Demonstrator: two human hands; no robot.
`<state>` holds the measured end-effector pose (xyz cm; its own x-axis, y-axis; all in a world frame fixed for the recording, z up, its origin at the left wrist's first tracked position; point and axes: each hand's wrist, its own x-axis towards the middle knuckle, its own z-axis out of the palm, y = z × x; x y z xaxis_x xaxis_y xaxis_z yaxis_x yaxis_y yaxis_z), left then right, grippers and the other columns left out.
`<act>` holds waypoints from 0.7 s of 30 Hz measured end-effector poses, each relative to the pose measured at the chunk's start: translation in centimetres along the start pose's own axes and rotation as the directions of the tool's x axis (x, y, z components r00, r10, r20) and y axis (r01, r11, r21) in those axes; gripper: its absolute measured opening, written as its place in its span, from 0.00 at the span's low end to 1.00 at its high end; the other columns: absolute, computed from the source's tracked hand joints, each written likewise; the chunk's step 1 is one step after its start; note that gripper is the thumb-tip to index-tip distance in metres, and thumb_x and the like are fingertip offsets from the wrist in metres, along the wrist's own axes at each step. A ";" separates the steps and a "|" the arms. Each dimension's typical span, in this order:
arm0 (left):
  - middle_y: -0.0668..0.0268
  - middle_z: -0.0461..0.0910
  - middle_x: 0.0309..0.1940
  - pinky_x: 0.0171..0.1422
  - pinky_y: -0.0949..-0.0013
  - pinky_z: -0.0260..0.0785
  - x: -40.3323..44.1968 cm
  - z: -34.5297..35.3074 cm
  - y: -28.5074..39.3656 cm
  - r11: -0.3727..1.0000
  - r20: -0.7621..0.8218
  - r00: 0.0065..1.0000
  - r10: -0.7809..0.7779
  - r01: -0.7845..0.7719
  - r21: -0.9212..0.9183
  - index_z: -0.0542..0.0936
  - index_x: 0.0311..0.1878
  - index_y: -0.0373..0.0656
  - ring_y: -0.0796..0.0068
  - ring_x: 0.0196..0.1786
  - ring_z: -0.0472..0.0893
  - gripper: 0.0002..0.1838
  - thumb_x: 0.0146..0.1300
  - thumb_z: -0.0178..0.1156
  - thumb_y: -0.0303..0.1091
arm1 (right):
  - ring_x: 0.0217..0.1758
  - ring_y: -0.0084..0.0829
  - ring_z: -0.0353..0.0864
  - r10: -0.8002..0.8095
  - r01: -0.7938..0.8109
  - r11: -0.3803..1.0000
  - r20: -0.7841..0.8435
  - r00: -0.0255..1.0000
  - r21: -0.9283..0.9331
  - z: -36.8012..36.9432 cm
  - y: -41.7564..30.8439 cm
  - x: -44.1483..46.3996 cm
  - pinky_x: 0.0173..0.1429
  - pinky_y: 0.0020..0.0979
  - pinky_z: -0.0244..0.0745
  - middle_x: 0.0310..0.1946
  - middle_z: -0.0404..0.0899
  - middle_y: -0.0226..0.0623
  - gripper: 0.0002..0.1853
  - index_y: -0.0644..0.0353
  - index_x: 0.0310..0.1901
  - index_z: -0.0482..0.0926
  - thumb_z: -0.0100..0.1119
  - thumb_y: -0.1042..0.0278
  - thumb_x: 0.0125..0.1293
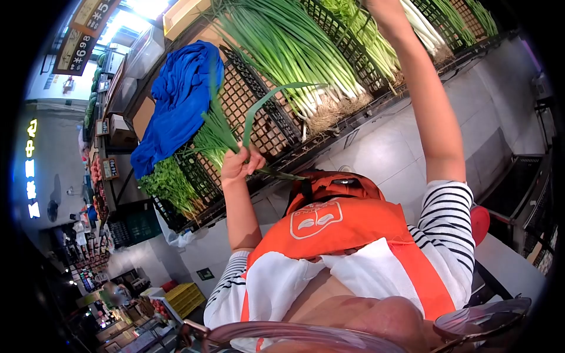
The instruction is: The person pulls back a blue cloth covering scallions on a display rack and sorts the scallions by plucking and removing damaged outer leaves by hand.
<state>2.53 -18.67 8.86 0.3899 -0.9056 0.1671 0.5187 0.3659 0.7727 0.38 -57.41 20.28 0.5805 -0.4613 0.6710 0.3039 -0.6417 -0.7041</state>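
My left hand (pixel 240 163) is closed round a few long green leaves (pixel 254 112), which fan upward and bend to the right. Beside it, a bunch of thin greens (pixel 213 138) lies in a black crate. My right arm stretches to the top edge, where my right hand (pixel 381 13) is partly cut off and its fingers cannot be made out. Below that hand are pale green stalks (pixel 376 50). Between my hands, a large pile of scallions (pixel 300 56) lies with its roots toward me.
A blue cloth (pixel 185 88) is draped over the crates at the left. Leafy herbs (pixel 170 185) fill the near left corner. White-stemmed scallions (pixel 425 32) lie at the upper right. A yellow crate (pixel 184 299) stands on the floor at the lower left.
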 end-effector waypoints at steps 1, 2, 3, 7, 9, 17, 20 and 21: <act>0.68 0.67 0.10 0.21 0.75 0.49 -0.3 0.2 0.2 0.999 -0.031 0.998 0.045 -0.045 0.013 0.77 0.38 0.36 0.83 0.11 0.59 0.17 0.67 0.47 0.41 | 0.34 0.30 0.74 0.034 -0.035 0.997 -0.008 0.999 -0.069 -0.7 -0.5 0.2 0.40 0.28 0.67 0.28 0.76 0.38 0.11 0.61 0.32 0.76 0.46 0.64 0.59; 0.69 0.66 0.08 0.19 0.75 0.48 -0.7 -0.1 0.6 0.995 -0.030 0.997 0.073 -0.070 0.069 0.77 0.37 0.39 0.83 0.10 0.57 0.16 0.68 0.46 0.42 | 0.30 0.30 0.73 0.178 -0.198 0.972 0.155 0.972 0.126 -1.2 1.4 0.4 0.38 0.26 0.68 0.27 0.76 0.36 0.12 0.62 0.33 0.76 0.46 0.63 0.60; 0.71 0.65 0.07 0.18 0.75 0.46 -1.2 -0.6 1.1 0.987 -0.027 0.995 0.100 -0.096 0.127 0.77 0.36 0.42 0.83 0.09 0.56 0.16 0.68 0.45 0.43 | 0.29 0.31 0.74 0.243 -0.322 0.892 0.264 0.933 0.317 -1.3 4.6 0.2 0.37 0.26 0.68 0.26 0.76 0.36 0.10 0.60 0.35 0.76 0.47 0.65 0.59; 0.72 0.63 0.07 0.18 0.76 0.45 -2.6 -1.8 2.9 0.981 -0.082 0.980 0.179 -0.172 0.089 0.76 0.37 0.40 0.84 0.08 0.55 0.17 0.68 0.44 0.43 | 0.23 0.18 0.60 0.395 -0.600 0.693 0.487 0.779 0.399 -0.7 3.4 -4.0 0.33 0.21 0.59 0.19 0.64 0.23 0.11 0.56 0.27 0.67 0.39 0.66 0.66; 0.72 0.63 0.09 0.19 0.77 0.46 -3.8 -2.8 3.5 0.974 -0.131 0.968 0.214 -0.202 0.098 0.76 0.38 0.41 0.84 0.09 0.55 0.17 0.69 0.43 0.43 | 0.23 0.21 0.62 0.434 -0.698 0.548 0.557 0.708 0.460 -0.1 6.0 -6.0 0.34 0.22 0.61 0.18 0.64 0.25 0.10 0.59 0.29 0.69 0.40 0.66 0.65; 0.74 0.63 0.13 0.20 0.79 0.47 -6.3 -3.8 4.3 0.961 -0.271 0.922 0.275 -0.259 0.096 0.76 0.39 0.43 0.86 0.12 0.54 0.16 0.70 0.41 0.42 | 0.23 0.22 0.63 0.593 -0.861 0.234 0.635 0.494 0.451 0.7 5.8 -11.5 0.28 0.22 0.61 0.23 0.63 0.29 0.07 0.63 0.42 0.66 0.40 0.69 0.69; 0.74 0.63 0.13 0.21 0.79 0.47 -6.5 -3.9 4.2 0.961 -0.275 0.921 0.275 -0.264 0.078 0.76 0.40 0.42 0.86 0.13 0.54 0.16 0.70 0.41 0.42 | 0.22 0.20 0.60 0.551 -0.871 0.166 0.690 0.470 0.462 1.0 6.6 -12.6 0.27 0.21 0.59 0.23 0.63 0.28 0.07 0.63 0.42 0.67 0.40 0.70 0.69; 0.74 0.63 0.13 0.21 0.80 0.47 -6.5 -3.9 4.2 0.962 -0.272 0.923 0.273 -0.263 0.072 0.76 0.40 0.42 0.86 0.13 0.54 0.16 0.70 0.41 0.42 | 0.21 0.17 0.58 0.548 -0.875 0.160 0.696 0.464 0.457 1.2 6.6 -12.8 0.25 0.20 0.56 0.22 0.63 0.26 0.07 0.62 0.42 0.67 0.44 0.69 0.68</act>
<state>5.13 -10.42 8.66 0.7085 -0.6773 0.1981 0.3418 0.5750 0.7434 -4.16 -54.98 6.75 0.9618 -0.1395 -0.2358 -0.1134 0.5808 -0.8061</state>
